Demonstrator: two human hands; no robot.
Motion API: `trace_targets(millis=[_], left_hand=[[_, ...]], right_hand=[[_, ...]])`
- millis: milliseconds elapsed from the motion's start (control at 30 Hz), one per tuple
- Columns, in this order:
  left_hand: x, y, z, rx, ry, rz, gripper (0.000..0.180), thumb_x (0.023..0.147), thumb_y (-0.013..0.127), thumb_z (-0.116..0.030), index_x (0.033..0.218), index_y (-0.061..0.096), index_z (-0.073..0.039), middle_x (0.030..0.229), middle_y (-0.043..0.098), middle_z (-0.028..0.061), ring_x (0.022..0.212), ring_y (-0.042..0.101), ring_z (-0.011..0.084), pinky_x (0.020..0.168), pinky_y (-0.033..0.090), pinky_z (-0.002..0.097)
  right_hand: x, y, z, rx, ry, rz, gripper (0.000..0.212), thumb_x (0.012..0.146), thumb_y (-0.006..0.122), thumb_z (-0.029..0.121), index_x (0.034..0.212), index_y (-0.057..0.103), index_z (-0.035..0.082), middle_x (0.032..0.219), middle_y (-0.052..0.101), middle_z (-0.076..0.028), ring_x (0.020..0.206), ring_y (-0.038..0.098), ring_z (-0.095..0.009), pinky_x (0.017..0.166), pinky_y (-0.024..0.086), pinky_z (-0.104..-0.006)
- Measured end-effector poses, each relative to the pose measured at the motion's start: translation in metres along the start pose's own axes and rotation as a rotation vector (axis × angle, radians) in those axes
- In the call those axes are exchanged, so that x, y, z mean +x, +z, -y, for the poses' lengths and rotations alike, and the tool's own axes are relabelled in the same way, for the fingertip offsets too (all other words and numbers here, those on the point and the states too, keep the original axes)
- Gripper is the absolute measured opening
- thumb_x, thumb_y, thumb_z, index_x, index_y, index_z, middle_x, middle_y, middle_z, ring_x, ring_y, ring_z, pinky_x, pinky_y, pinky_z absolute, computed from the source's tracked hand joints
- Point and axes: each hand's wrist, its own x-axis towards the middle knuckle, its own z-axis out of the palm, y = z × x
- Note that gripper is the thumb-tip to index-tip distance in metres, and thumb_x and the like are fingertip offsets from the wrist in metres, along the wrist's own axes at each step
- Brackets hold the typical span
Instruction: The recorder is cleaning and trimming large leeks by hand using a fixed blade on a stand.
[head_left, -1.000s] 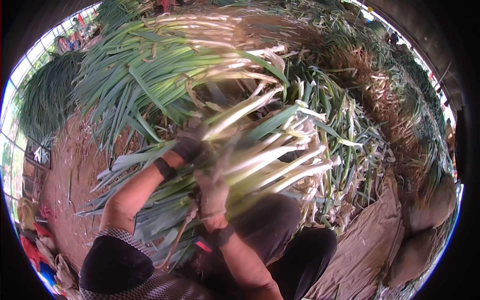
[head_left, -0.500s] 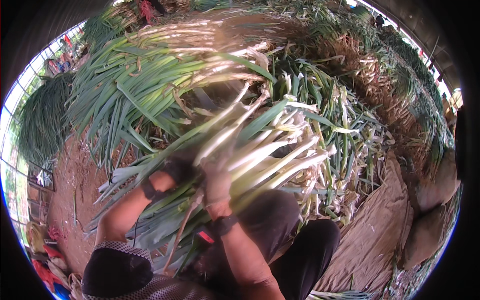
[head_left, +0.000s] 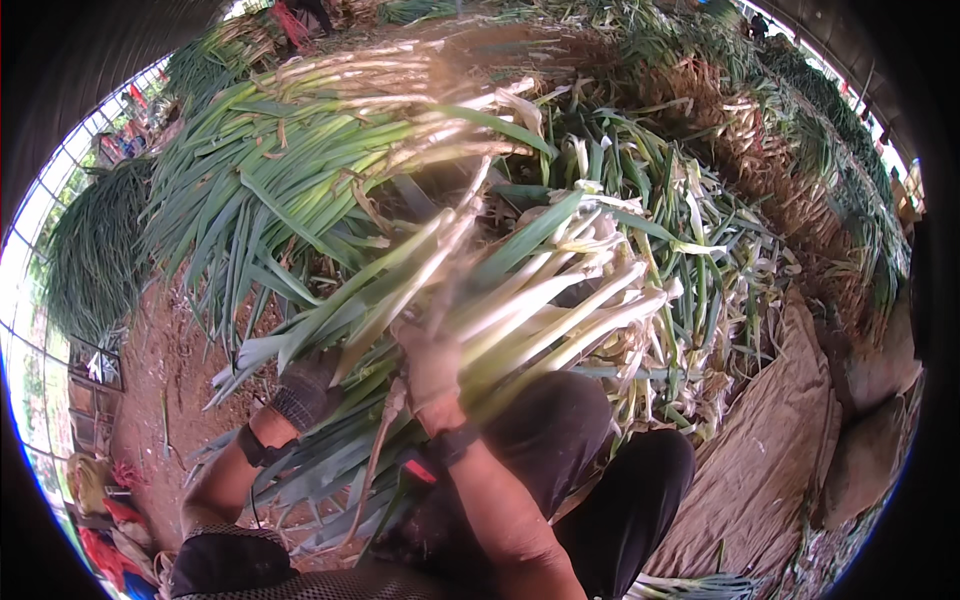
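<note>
Long green onions (head_left: 545, 300) with pale stems and green leaves lie across my lap, roots toward the upper right. My left hand (head_left: 310, 388), in a dark knit glove, is closed around the leafy part of a few of them; its fingertips are hidden. These stalks (head_left: 425, 265) slant up and to the right, blurred at the root end. Over the pale stems beside them is my right hand (head_left: 430, 365), in a dusty glove, its fingers smeared by motion. A brown, cord-like strip (head_left: 375, 455) hangs below it.
A large pile of green onions (head_left: 290, 160) lies ahead on the left. Loose leaves and peelings (head_left: 700, 260) heap up to the right, with more onion rows (head_left: 800, 170) behind. A brown sheet (head_left: 760, 450) lies beside my knee. Brown ground (head_left: 170, 370) shows at left.
My left hand has moved down and to the left, and the slanting stalks have shifted the same way. My right hand stays in nearly the same place.
</note>
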Motion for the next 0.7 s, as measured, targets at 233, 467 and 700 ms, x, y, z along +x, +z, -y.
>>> trace_targets(millis=[233, 467, 700], left_hand=[[-0.023, -0.004, 0.009, -0.059, 0.101, -0.126, 0.069, 0.068, 0.065, -0.014, 0.131, 0.043, 0.000, 0.110, 0.058, 0.0273, 0.097, 0.059, 0.0431, 0.082, 0.049, 0.0500], [-0.032, -0.004, 0.014, -0.145, 0.160, -0.125, 0.064, 0.071, 0.070, -0.018, 0.128, 0.048, 0.003, 0.105, 0.060, 0.0284, 0.091, 0.059, 0.0461, 0.081, 0.049, 0.0490], [-0.034, 0.007, 0.019, -0.195, 0.159, -0.181, 0.058, 0.070, 0.070, -0.018, 0.123, 0.053, 0.002, 0.102, 0.061, 0.0269, 0.090, 0.060, 0.0417, 0.082, 0.048, 0.0454]], right_hand=[[0.006, 0.007, 0.007, -0.051, -0.110, 0.051, 0.029, 0.077, 0.072, 0.017, 0.093, 0.064, -0.005, 0.074, 0.061, -0.004, 0.062, 0.052, -0.015, 0.058, 0.043, -0.0308], [0.031, 0.006, 0.008, 0.083, 0.122, 0.036, 0.029, 0.078, 0.072, 0.017, 0.093, 0.064, -0.007, 0.073, 0.060, -0.003, 0.061, 0.051, -0.015, 0.057, 0.041, -0.0310], [0.045, 0.001, 0.004, 0.186, 0.230, 0.030, 0.028, 0.078, 0.072, 0.015, 0.094, 0.065, -0.007, 0.076, 0.062, -0.006, 0.065, 0.053, -0.016, 0.061, 0.042, -0.0308]])
